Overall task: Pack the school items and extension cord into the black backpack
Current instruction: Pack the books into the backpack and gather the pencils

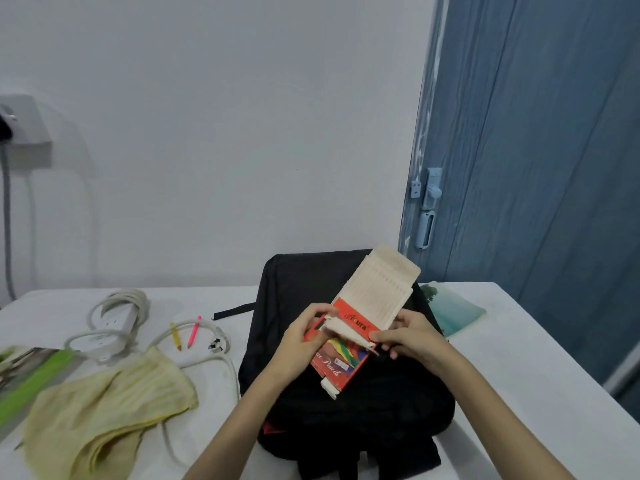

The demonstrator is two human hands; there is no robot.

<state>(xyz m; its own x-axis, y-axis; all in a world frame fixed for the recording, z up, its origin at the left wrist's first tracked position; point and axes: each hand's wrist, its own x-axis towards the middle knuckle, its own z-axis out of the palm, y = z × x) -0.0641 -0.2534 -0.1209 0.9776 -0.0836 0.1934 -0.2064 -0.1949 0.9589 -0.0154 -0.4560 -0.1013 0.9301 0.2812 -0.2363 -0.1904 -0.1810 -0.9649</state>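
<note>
Both hands, left hand (304, 336) and right hand (412, 336), pinch the open red cardboard colour-pencil box (349, 344) over the black fabric backpack (346, 410); white coiled extension cord (114, 317), two loose pencils (185, 332) at 9 o'clock unpacked

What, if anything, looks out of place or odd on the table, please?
Two loose pencils, yellow and pink, lie among the white extension cord, outside the red pencil box held over the backpack.

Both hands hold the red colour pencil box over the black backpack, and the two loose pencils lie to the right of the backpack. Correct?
Not quite. In the head view the two loose pencils lie left of the black backpack, by the white extension cord. Both hands, left hand and right hand, do hold the red colour pencil box over it.
</note>
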